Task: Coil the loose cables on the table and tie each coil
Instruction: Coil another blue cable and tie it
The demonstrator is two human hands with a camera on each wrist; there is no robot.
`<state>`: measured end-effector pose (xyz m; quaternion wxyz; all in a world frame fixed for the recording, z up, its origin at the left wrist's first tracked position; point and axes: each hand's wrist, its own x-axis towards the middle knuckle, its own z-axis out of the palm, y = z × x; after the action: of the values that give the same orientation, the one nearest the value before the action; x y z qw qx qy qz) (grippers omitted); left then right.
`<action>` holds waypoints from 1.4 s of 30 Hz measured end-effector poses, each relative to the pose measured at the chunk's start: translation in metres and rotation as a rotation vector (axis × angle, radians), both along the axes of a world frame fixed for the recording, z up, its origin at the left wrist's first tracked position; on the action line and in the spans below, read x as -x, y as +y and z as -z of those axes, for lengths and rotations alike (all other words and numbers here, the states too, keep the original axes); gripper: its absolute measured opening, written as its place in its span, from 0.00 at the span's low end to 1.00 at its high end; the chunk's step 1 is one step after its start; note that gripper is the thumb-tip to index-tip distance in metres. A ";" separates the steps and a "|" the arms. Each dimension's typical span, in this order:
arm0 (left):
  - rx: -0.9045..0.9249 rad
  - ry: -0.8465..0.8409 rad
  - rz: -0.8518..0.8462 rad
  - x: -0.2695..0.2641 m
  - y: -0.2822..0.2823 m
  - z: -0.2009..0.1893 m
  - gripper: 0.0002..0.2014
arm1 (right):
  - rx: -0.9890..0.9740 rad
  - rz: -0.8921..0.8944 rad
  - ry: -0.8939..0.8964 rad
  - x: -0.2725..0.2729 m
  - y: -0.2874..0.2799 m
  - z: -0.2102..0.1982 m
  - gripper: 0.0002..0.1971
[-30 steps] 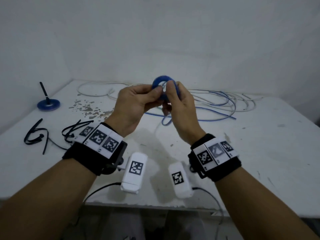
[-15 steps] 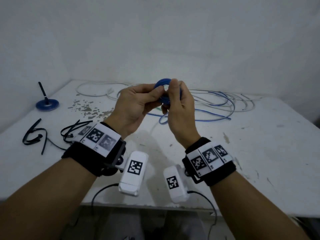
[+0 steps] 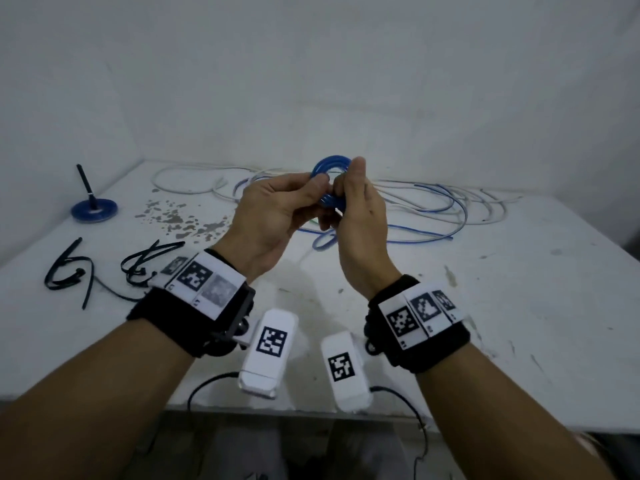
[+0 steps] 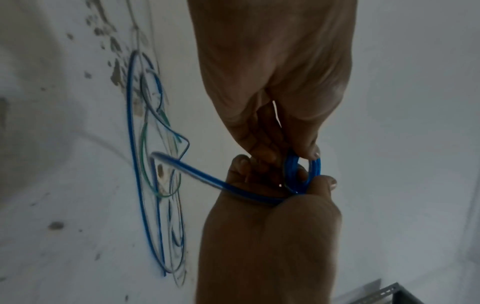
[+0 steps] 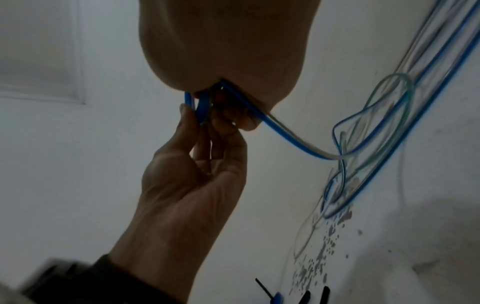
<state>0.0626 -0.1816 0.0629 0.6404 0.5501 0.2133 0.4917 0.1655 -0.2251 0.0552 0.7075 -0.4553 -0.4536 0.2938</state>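
- Both hands are up above the tabletop (image 3: pixel 485 306), sharing a small blue coil (image 3: pixel 329 166).
- Left hand (image 3: pixel 277 216): fingers curled, thumb and fingertips pinching the coil's near side.
- Right hand (image 3: pixel 360 223): fingers closed on the coil's other side, thumb upright against the ring.
- The blue cable's free length (image 4: pixel 197 174) trails from the coil down to the loose cables (image 3: pixel 433 202) on the tabletop.
- Black ties (image 3: pixel 69 271) lie far left, by a tied blue coil (image 3: pixel 93 211).
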 end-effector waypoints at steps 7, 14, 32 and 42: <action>-0.318 0.523 -0.066 0.026 0.012 -0.006 0.07 | 0.132 -0.103 -0.890 -0.038 -0.002 -0.009 0.21; 0.080 0.062 -0.039 0.003 -0.003 -0.006 0.06 | -0.038 -0.032 -0.113 -0.004 -0.005 -0.003 0.21; -0.246 0.393 0.004 0.020 0.006 -0.004 0.05 | 0.104 -0.070 -0.704 -0.033 -0.006 -0.014 0.22; -0.102 0.198 -0.009 0.011 0.002 0.005 0.08 | 0.024 0.002 -0.290 -0.013 -0.002 -0.002 0.23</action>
<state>0.0515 -0.1799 0.0583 0.5851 0.6269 0.2525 0.4482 0.1783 -0.2269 0.0573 0.6296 -0.5017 -0.5470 0.2296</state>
